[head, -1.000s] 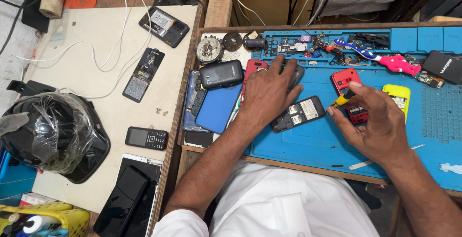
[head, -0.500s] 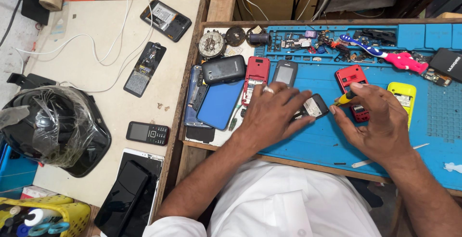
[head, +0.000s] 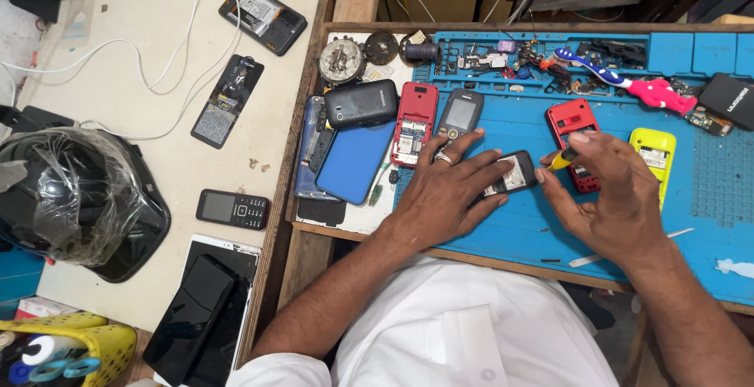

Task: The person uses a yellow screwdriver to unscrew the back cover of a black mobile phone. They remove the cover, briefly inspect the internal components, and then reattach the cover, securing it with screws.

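Note:
My left hand (head: 449, 190) lies flat on the blue work mat (head: 518, 234) and pins a small black phone (head: 512, 175) under its fingertips. My right hand (head: 609, 194) is just right of that phone and grips a yellow-handled screwdriver (head: 562, 157), its tip toward the black phone. An open red phone (head: 572, 124) lies partly under my right hand. A dark bar phone (head: 461, 113) and a red phone back (head: 415, 122) lie just beyond my left fingers. A yellow phone (head: 652, 154) sits to the right.
A blue phone cover (head: 353, 161) and a black phone (head: 361, 102) lie at the mat's left. A pink toothbrush (head: 628, 82) and small parts line the far edge. The white table (head: 133, 80) at left carries a wrapped helmet (head: 71, 198), a keypad phone (head: 232, 209), cables and a tablet (head: 204, 316).
My left hand pulled back from the phones at the far side and came down on the small black phone. My right hand stayed beside it with the screwdriver.

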